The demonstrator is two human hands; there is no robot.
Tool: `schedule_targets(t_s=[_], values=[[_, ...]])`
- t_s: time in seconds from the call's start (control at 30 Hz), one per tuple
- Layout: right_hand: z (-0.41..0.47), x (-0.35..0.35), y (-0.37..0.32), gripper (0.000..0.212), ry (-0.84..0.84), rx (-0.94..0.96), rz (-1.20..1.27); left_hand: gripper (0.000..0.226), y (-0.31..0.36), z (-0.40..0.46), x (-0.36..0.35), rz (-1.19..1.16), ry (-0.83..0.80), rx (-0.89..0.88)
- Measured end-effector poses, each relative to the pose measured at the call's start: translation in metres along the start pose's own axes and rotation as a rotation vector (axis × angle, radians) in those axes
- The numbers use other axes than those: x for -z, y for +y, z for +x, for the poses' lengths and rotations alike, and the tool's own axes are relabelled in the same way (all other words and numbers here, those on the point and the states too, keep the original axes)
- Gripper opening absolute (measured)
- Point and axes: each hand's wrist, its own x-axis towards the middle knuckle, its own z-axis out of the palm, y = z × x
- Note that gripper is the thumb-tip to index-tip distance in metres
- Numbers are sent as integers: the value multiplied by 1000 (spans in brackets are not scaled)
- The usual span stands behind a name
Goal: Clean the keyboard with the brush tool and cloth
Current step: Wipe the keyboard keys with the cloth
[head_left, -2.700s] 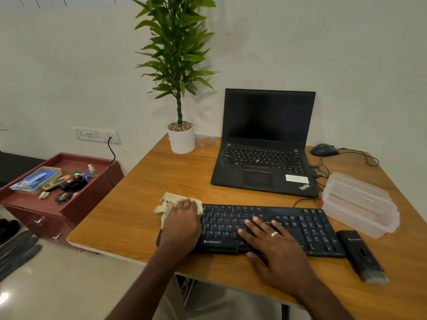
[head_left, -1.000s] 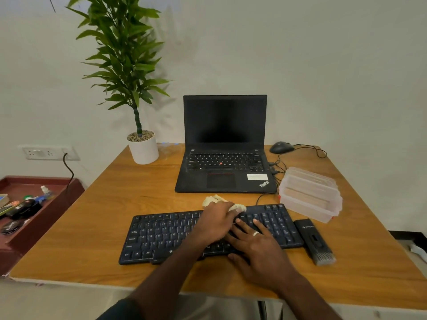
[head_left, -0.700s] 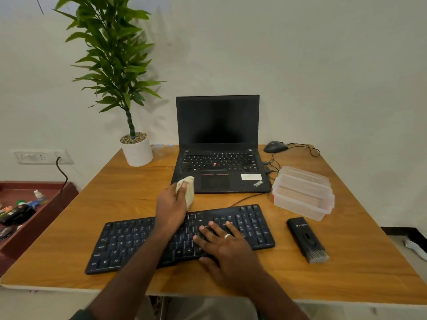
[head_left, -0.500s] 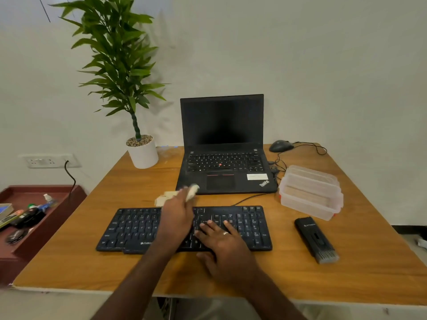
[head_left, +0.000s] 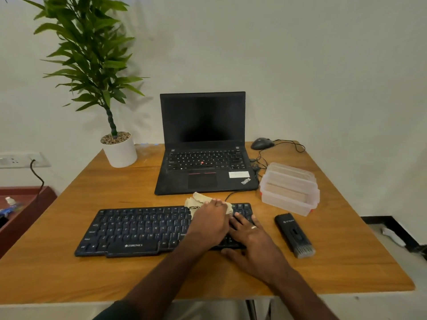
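Observation:
A black keyboard (head_left: 138, 229) lies flat near the front of the wooden desk (head_left: 69, 273). My left hand (head_left: 209, 224) presses a beige cloth (head_left: 198, 202) onto the keyboard's upper right part; the cloth pokes out beyond my fingers at the back edge. My right hand (head_left: 251, 243) rests flat on the keyboard's right end, fingers spread, a ring on one finger. The black brush tool (head_left: 293, 234) lies on the desk just right of the keyboard, its grey bristles toward me, untouched.
An open black laptop (head_left: 203, 167) stands behind the keyboard. A clear lidded plastic box (head_left: 288, 188) sits at its right, a mouse (head_left: 261, 143) and cables behind. A potted plant (head_left: 119, 151) is at the back left. A red cabinet (head_left: 23, 215) stands left of the desk.
My left hand has swept the cloth from the keyboard's middle back edge to its right part. My right hand has shifted right along the keyboard with it.

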Motion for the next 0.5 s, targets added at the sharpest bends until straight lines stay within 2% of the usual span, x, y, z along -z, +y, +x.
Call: schedule_targets(t_s=[0.07,0.1,0.17,0.23,0.27,0.33,0.4,0.43,0.5], values=[[1,0,0,66,2,5,12,38,6,7,7,-91,23,-16],[1,-1,0,66,-2,0,2,37,5,11,10,-214,22,15],[-1,-2,1,67,-9,-12,-26,39,-2,19,19,-688,-26,176],[-1,-4,1,67,-14,-11,-39,40,-9,23,32,-1193,15,444],[-2,-4,1,66,-12,-8,-36,36,-13,24,39,-1365,65,556],[-2,-6,2,65,-21,-8,-32,28,-26,24,52,-1580,177,655],[-2,-7,3,66,-27,-10,-29,29,-42,22,67,-1658,299,628],[-2,-7,3,66,-26,-10,-24,30,-50,19,74,-1595,369,582],[-1,-7,3,66,-26,-12,-20,33,-58,12,79,-1242,493,424]])
